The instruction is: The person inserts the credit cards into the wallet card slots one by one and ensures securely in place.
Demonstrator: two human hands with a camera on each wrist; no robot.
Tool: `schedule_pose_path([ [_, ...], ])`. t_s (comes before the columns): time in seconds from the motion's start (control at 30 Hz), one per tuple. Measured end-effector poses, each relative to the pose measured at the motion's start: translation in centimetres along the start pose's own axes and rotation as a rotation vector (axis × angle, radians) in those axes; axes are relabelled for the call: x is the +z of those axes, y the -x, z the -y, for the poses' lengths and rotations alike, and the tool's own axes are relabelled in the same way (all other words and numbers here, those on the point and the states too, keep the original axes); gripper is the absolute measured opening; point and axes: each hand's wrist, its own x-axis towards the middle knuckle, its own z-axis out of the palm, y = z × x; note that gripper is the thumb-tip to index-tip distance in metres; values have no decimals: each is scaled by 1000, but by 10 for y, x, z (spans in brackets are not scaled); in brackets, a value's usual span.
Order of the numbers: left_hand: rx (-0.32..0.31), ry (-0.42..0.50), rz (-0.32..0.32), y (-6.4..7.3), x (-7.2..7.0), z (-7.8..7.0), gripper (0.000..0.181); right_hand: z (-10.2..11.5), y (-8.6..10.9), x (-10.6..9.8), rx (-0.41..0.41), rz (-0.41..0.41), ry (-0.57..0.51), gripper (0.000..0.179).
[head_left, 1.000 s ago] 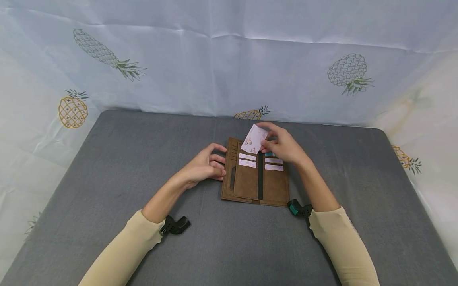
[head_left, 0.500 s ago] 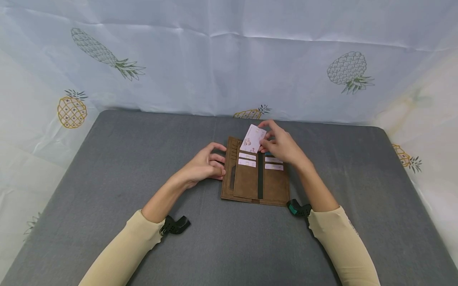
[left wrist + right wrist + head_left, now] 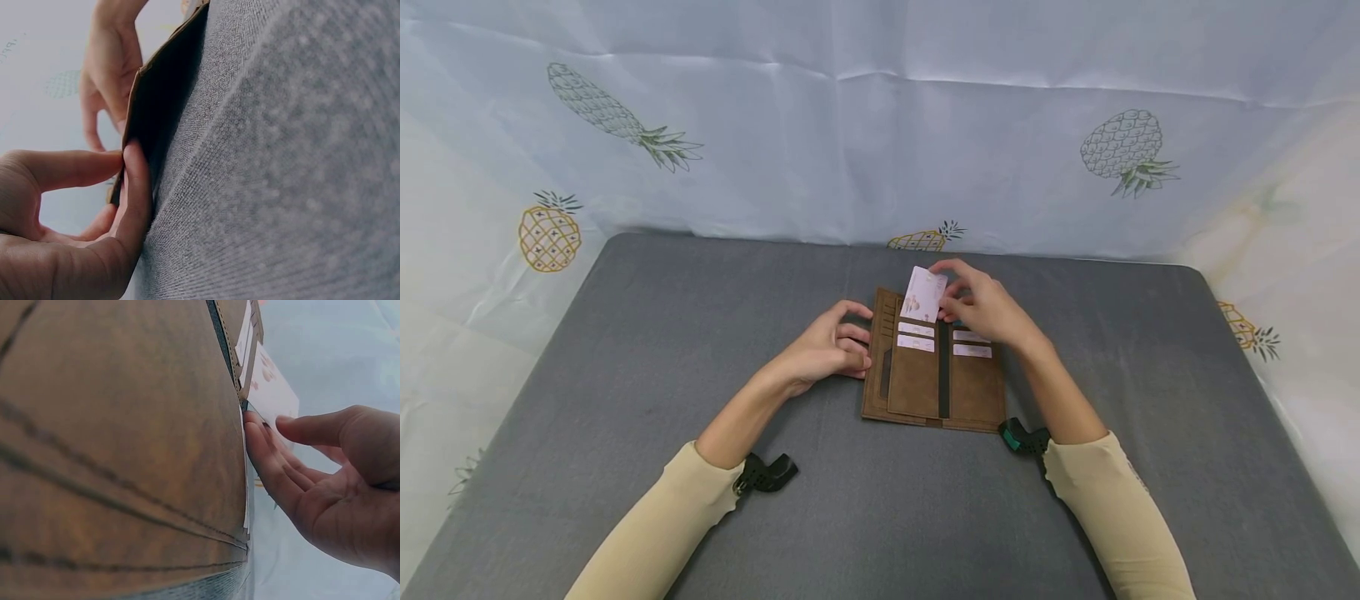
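Note:
An unfolded brown wallet (image 3: 914,385) lies on the table, its card slots showing. At its left edge, my left hand (image 3: 826,347) pinches the cover between thumb and fingers; the left wrist view shows that edge (image 3: 164,81) raised off the cloth. My right hand (image 3: 994,310), above the top of the wallet, holds a pale card with a pinkish print (image 3: 922,293) between thumb and fingers. The card stands almost upright over the left column of slots, its lower edge at the topmost slot. Whether that edge is inside the slot, I cannot tell.
Several pale cards show in the slots of both columns, such as the right-hand card (image 3: 972,351). A dark band (image 3: 943,375) runs down between the columns. The grey table (image 3: 700,292) ends at a hanging pineapple-print cloth (image 3: 775,150).
The right hand has moved the card slightly left and down, turning it from a slant to nearly straight with the left column of slots. The left hand keeps its place at the wallet's edge.

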Motion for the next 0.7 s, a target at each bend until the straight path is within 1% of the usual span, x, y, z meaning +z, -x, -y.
schedule_pose_path([
  [0.43, -6, -2, 5, 1, -1, -1, 74, 0, -2, 1, -29, 71, 30, 50],
  [0.7, -5, -2, 8, 1, -1, -1, 74, 1, 0, 3, -31, 131, 56, 39],
])
